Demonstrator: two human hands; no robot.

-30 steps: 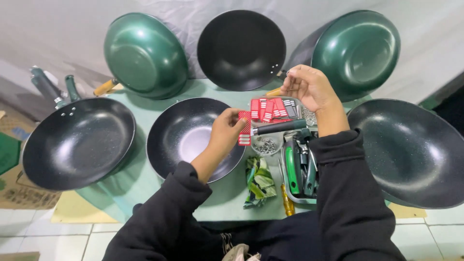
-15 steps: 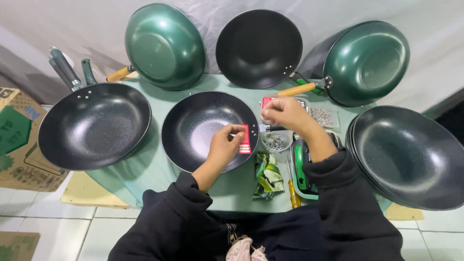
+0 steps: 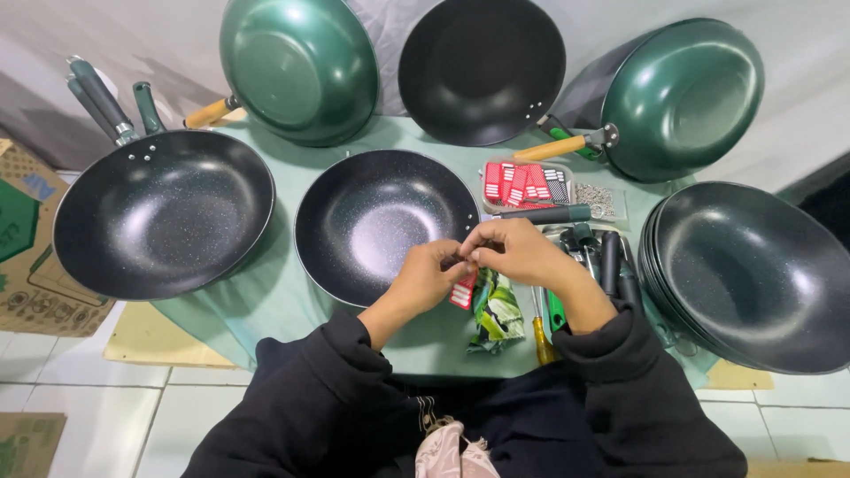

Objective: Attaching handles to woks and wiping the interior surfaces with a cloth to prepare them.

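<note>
Nearest, at 6 o'clock: dark sleeves and a pale cloth in the lap. Centre: left hand (image 3: 423,276) and right hand (image 3: 512,250) meet fingertip to fingertip, both pinching a small red-and-white packet (image 3: 462,290) that hangs just below them, over the near rim of the handleless black pan (image 3: 382,223); whether the packet is open cannot be told. Just at 5 o'clock of the hands: a green foil wrapper (image 3: 497,312), a yellow-handled screwdriver (image 3: 541,332), and dark loose handles (image 3: 611,264). At 1 o'clock: a tray of more red packets (image 3: 522,183) beside a dish of small metal fasteners (image 3: 604,198). At 9 o'clock: a black pan with handles fitted (image 3: 164,212). At 3 o'clock: a stack of bare black pans (image 3: 753,270). Farthest, 11 to 2 o'clock: a green pan with a wooden handle (image 3: 297,66), a black pan propped upright (image 3: 481,66), and a second green pan (image 3: 686,97). Judged progress: some pans carry handles; the centre pan and the stack have none.
</note>
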